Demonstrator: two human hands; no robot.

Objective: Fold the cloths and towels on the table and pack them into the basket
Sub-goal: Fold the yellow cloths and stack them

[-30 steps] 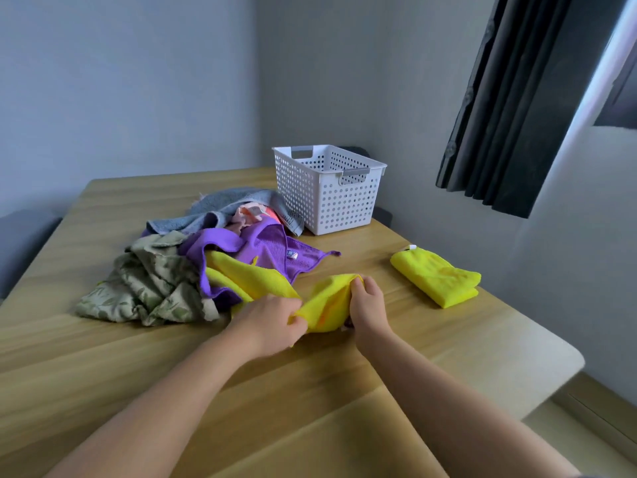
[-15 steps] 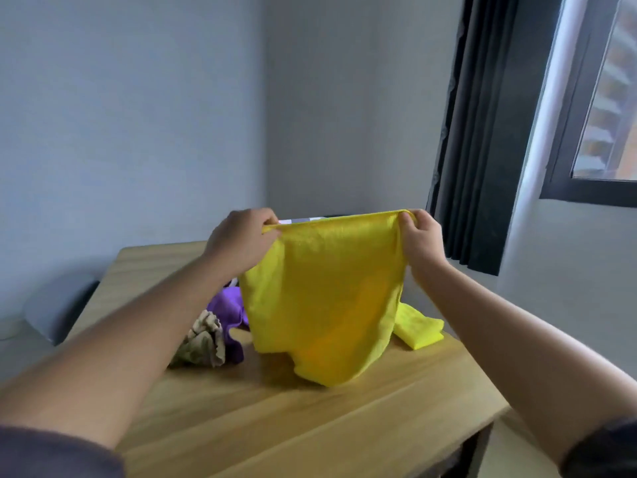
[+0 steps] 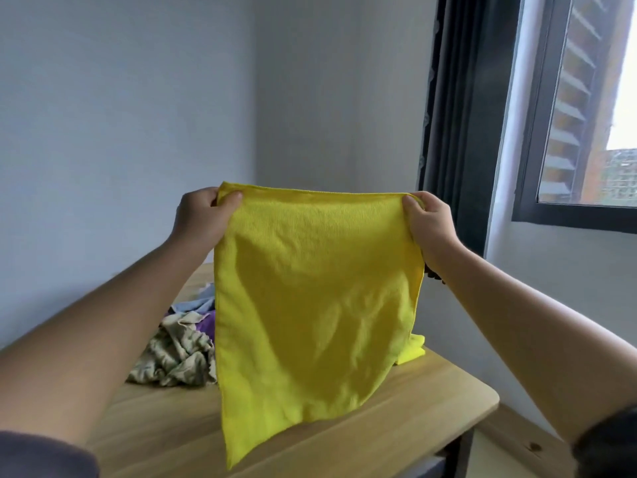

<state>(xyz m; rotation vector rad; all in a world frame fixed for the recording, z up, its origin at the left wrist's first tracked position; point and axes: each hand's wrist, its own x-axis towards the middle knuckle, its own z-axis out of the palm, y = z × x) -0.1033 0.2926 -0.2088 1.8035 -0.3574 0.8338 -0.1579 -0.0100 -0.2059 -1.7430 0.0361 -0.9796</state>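
Hanging above the table [image 3: 413, 426], the cloth [image 3: 317, 305] is stretched flat in the air, top edge taut and level, one lower corner dangling toward the table's near edge. This looks like the opening-out step before folding. Next it likely needs laying flat, or its top corners brought together. The pile [image 3: 175, 357] sits left, partly behind the cloth. Bare wood in front and to the right offers room. The left hand [image 3: 201, 219] pinches the top left corner, the right hand [image 3: 427, 222] the top right. A folded cloth [image 3: 412, 351] peeks out at right. No basket shows.
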